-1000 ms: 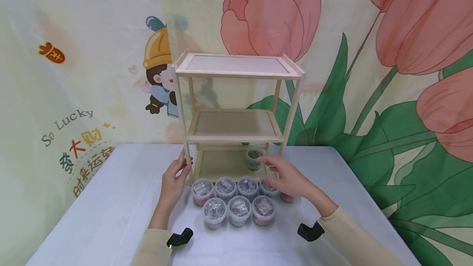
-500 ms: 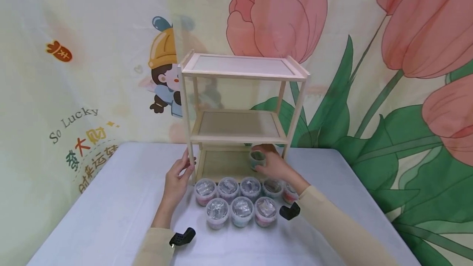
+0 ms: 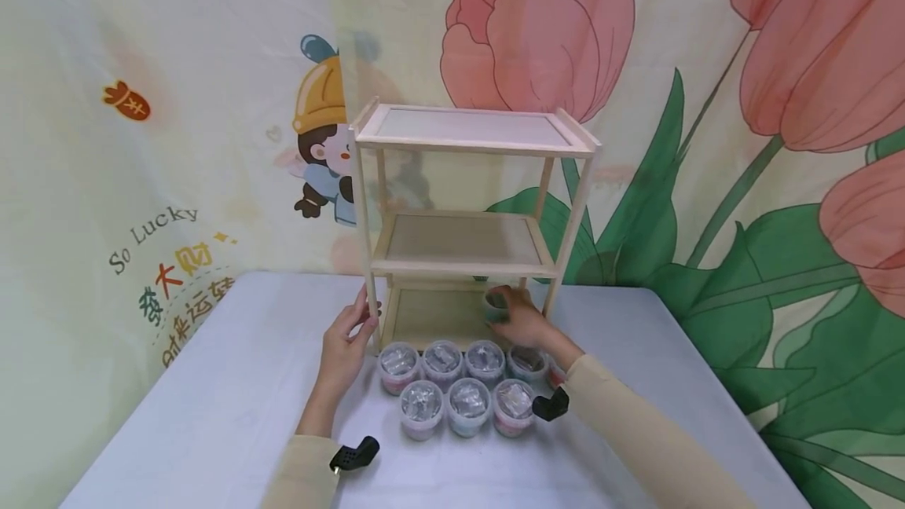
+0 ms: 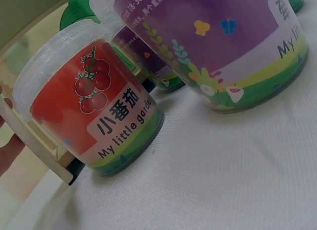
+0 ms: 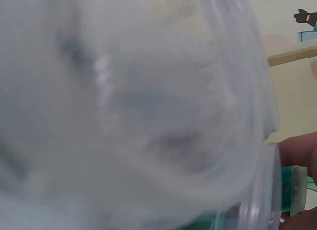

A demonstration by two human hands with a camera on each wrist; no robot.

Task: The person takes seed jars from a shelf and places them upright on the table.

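Observation:
A three-tier light wooden shelf [image 3: 463, 267] stands on the white-covered table. My left hand [image 3: 342, 352] holds its front left post [image 3: 369, 289] low down. Reaching over the bottom tier [image 3: 434, 316], my right hand [image 3: 525, 320] grips a small teal tub [image 3: 496, 307] near that tier's right side. In the right wrist view, fingers [image 5: 299, 148] lie around the teal tub [image 5: 286, 189], mostly hidden by a blurred clear lid close to the camera. Two rows of lidded plastic tubs [image 3: 469, 407] stand before the shelf. In the left wrist view, one tub [image 4: 94, 101] has a red tomato label.
A purple-labelled tub [image 4: 213, 46] is close to the left wrist camera. Behind the table [image 3: 283, 320] hangs a cloth backdrop [image 3: 233, 61] with printed tulips. The middle tier [image 3: 463, 240] spans just above my right hand.
My right hand has moved from beside the teal tub to grip it, and the tub has shifted slightly on the lower tier. My left hand stays at the post. The head view has turned slightly left.

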